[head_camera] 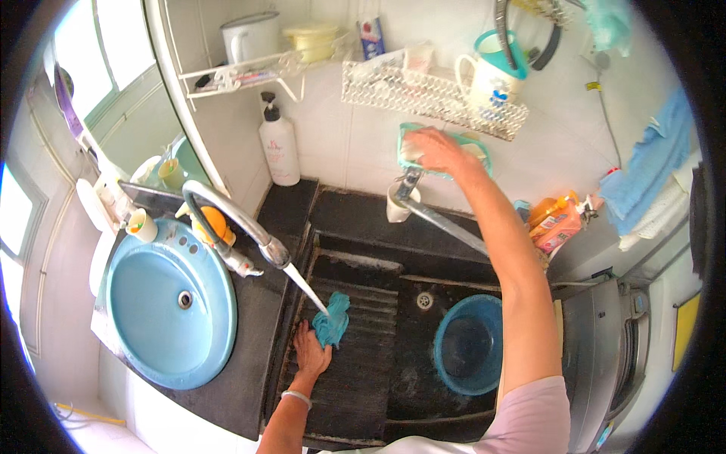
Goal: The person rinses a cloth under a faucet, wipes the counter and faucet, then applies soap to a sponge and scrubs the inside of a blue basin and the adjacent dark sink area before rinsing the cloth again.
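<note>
On the ribbed slope of a dark stone washboard sink (pixel 363 352), my left hand (pixel 313 353) holds the edge of a wet, crumpled teal cloth (pixel 334 322). Water runs onto the cloth from a curved metal faucet (pixel 275 249). My right hand (pixel 435 148) reaches up to a turquoise soap dish (pixel 484 162) on the tiled wall. Its fingers curl over a whitish bar of soap (pixel 409 152) at the dish's left end; whether they grip it is hidden. A second pale piece (pixel 473 150) lies at the dish's right side.
A blue washbasin (pixel 159 318) is set in the counter at left. The sink holds a blue plastic tub (pixel 468 346) near a drain (pixel 425 301). Another metal faucet (pixel 448 226), with a white cup (pixel 398 203) at its base, crosses under my right arm. A pump bottle (pixel 279 147) stands behind.
</note>
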`<state>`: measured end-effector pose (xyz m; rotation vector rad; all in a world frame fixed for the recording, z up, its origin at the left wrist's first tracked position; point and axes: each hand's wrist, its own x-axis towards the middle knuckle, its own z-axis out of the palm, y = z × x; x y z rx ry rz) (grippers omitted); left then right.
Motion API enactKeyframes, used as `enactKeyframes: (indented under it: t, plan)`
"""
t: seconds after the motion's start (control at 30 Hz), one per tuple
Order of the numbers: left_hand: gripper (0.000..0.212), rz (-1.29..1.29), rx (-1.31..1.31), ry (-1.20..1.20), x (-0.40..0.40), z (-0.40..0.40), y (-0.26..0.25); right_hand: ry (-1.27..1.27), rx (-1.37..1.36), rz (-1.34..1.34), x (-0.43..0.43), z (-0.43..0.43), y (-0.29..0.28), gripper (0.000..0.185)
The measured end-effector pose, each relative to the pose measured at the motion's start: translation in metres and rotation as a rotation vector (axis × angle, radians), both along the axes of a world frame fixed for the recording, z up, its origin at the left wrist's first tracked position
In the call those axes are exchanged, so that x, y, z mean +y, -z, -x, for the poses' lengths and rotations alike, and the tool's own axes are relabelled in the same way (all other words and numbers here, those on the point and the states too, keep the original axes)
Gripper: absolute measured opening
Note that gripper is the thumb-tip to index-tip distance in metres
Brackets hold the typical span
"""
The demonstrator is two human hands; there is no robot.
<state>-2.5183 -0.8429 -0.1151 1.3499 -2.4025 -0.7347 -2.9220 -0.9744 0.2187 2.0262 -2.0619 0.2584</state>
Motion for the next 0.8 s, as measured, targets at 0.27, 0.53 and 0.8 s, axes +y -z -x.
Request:
enactKeyframes:
  t: [0.27, 0.53, 0.8]
  plan:
    - [0.054, -0.024, 0.103, -0.136, -0.01, 0.024, -0.032, -0.078, 0.285, -0.491, -0.036, 0.005, -0.01, 0.023]
    - [0.037, -0.521, 0.115, -0.097, 0.004, 0.012, -0.051, -0.094, 0.306, -0.031, -0.047, 0.029, 0.017, 0.028]
    - [0.042, -0.026, -0.216, 0.062, -0.005, 0.034, -0.076, -0.143, 0.128, 0.063, -0.034, 0.025, 0.019, 0.019]
